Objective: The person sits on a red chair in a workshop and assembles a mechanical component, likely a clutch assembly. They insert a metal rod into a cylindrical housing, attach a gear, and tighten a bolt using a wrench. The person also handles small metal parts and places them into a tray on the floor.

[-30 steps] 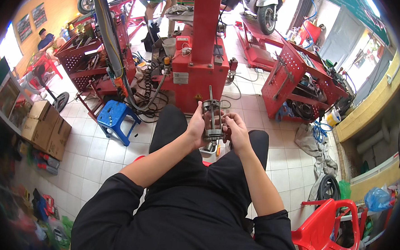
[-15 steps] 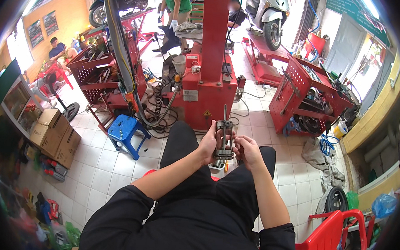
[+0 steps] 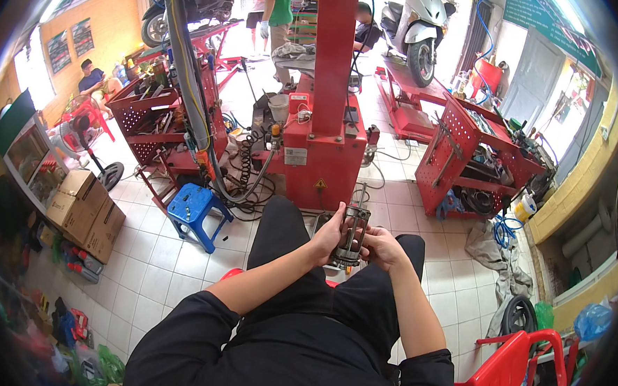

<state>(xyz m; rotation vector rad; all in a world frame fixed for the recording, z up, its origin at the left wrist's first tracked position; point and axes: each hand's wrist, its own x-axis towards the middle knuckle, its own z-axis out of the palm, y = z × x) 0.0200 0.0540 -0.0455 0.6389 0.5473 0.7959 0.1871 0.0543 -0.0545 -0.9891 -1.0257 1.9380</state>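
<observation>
Between my knees I hold a metal frame tool (image 3: pixel 353 232), made of two end plates joined by side rods, with a thin rod sticking up from its top. Its top leans slightly right. My left hand (image 3: pixel 327 237) wraps the tool's left side, the thumb lying up along it. From the right, the bent fingers of my right hand (image 3: pixel 386 249) press on the lower part of the frame; the fingertips are partly hidden behind it. Anything small between those fingers cannot be made out.
Ahead stands a red lift post and base (image 3: pixel 322 167) with hoses on the floor. A blue stool (image 3: pixel 198 205) is front left, cardboard boxes (image 3: pixel 84 213) farther left. Red tool carts (image 3: pixel 458 152) flank the base. A red chair (image 3: pixel 516 371) stands near right. People are beyond.
The tool has tilted, its top going right, and sits slightly lower; both hands moved with it. My right fingers have closed in against the frame. The green-shirted person in back has shifted right.
</observation>
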